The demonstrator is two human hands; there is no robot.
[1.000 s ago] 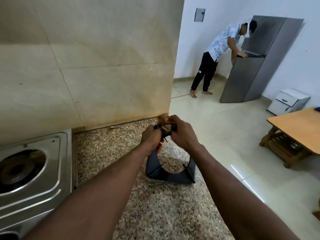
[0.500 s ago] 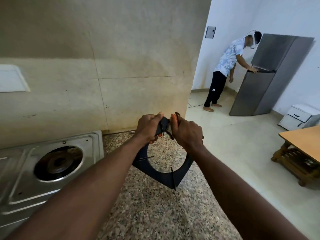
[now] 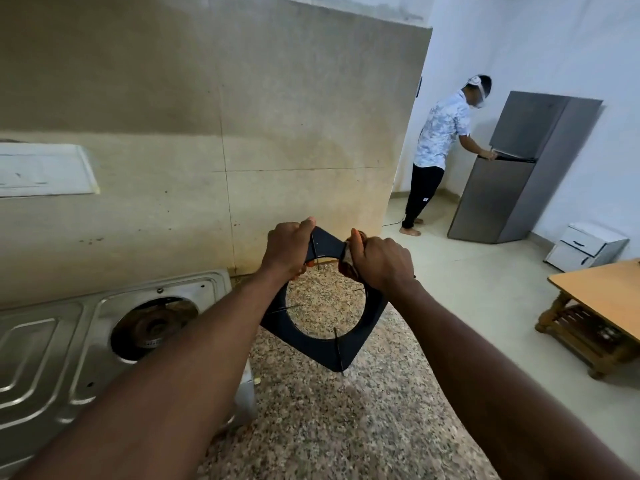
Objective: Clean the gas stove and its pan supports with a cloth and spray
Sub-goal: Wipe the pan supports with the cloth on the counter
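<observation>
A black square pan support (image 3: 323,348) with a round hole stands tilted on one corner above the speckled granite counter (image 3: 329,427). My left hand (image 3: 285,249) grips its upper left corner. My right hand (image 3: 379,263) holds a brownish cloth (image 3: 348,265) wrapped over the support's upper right edge. The steel gas stove (image 3: 69,344) lies at the left with a bare burner (image 3: 152,327) showing. No spray bottle is in view.
A stained beige wall stands behind the counter. To the right, past the counter's edge, a person (image 3: 440,150) bends at a grey fridge (image 3: 516,174). A white drawer unit (image 3: 585,247) and a wooden table (image 3: 602,299) stand on the floor.
The pan support has turned in my hands, its top corner now showing between them. The view has swung left and up, showing more of the stove.
</observation>
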